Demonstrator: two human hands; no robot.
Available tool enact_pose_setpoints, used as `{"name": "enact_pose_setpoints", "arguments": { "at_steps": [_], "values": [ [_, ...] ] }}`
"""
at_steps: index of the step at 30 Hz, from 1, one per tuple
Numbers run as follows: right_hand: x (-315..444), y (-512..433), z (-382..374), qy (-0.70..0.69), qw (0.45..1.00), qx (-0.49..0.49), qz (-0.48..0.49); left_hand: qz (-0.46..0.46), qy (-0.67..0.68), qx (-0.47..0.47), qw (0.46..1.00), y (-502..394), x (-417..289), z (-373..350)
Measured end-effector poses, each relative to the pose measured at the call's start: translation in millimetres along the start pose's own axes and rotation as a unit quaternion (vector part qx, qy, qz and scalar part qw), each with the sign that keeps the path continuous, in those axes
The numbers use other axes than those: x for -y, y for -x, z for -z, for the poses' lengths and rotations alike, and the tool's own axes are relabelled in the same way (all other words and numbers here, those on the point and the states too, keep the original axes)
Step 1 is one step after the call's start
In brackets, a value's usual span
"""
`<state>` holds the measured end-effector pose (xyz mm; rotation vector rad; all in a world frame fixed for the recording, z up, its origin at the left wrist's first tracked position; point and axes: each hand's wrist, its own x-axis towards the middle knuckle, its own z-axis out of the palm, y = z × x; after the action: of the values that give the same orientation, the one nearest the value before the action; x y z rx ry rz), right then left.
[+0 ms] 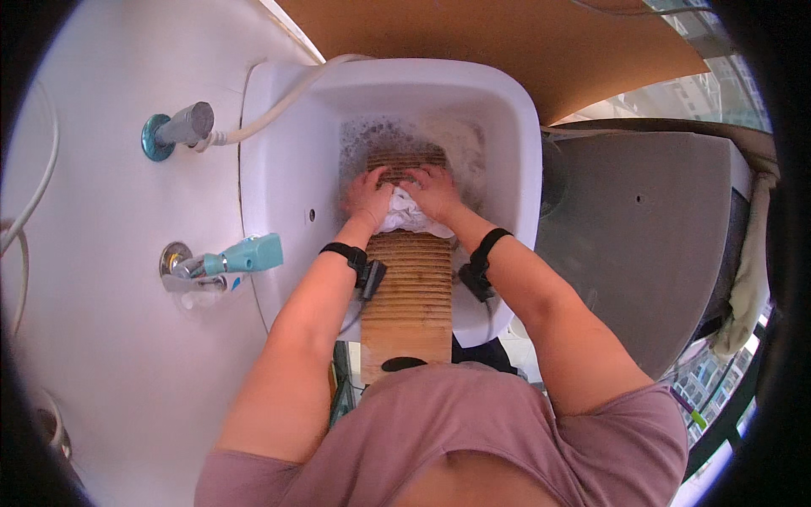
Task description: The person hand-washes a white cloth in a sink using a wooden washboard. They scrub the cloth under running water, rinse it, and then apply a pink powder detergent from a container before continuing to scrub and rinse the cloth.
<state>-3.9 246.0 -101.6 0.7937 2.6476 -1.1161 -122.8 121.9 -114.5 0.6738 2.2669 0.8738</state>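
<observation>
A ridged wooden washboard [407,272] leans in a white sink [523,146], its upper end near my body and its lower end in sudsy water [380,130]. Across the ridges lies a bunched wet white cloth [403,212]. My left hand [369,195] grips the cloth's left side, fingers spread toward the far end of the board. On the other side, my right hand [434,190] presses and holds it, with the thumbs close together. Part of the cloth is hidden under both hands.
On the left wall are a tap with a turquoise spout [253,253] and a valve [187,123] feeding a pale hose [279,111]. A grey appliance-like surface [633,241] stands right of the sink. Brown board [481,32] rises behind. Black straps with corded devices [370,275] circle both forearms.
</observation>
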Motion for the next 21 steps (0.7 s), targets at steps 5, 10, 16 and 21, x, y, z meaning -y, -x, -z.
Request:
{"name": "enact_pose_setpoints", "arguments": {
  "at_steps": [5, 10, 16, 21],
  "values": [
    [35.7, 150.1, 26.8, 0.013, 0.983, -0.058, 0.174, -0.236, -0.106, -0.027, 0.966, 157.1, -37.3, 32.0],
    [24.8, 101.9, 11.4, 0.152, 0.974, -0.043, 0.161, -0.132, -0.190, 0.009, 0.973, 115.4, -41.5, 14.6],
    [14.9, 51.5, 14.0, 0.009, 1.000, -0.022, 0.011, 0.007, -0.159, 0.007, 0.987, 51.5, -28.8, 0.4],
    [37.1, 166.0, 33.2, 0.051, 0.975, -0.010, 0.216, -0.292, -0.161, -0.036, 0.942, 180.0, -40.4, 28.7]
  ]
}}
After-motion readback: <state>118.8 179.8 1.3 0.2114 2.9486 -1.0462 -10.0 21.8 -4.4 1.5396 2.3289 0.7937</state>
